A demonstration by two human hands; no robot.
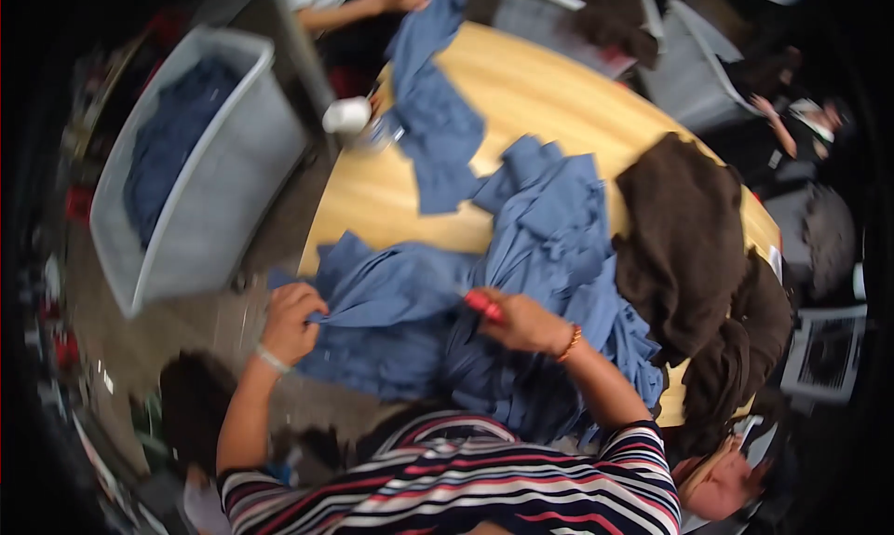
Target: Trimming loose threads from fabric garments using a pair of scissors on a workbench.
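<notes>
Left hand (pixel 291 323) clenched on the blue cloth (pixel 386 302) at the round wooden table's (pixel 521 88) near edge; right hand (pixel 521 321) pinches its fabric, gripping a red tool (pixel 482 305). Advisable: keep cloth taut, clear of the brown pile (pixel 684 246).

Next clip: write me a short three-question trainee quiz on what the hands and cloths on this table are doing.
1. True or false: the left hand grips an edge of the blue cloth at the near rim of the round wooden table.
2. Which lies to the right of the blue cloth pile? A) dark brown cloth heap B) white towel C) green bag
3. Fill in: the grey plastic bin left of the table holds dark ____ cloth.

Key: 1 true; 2 A; 3 blue. The right hand rests on the blue cloth with something small and red at its fingers; its grip is too blurred to judge.
</notes>
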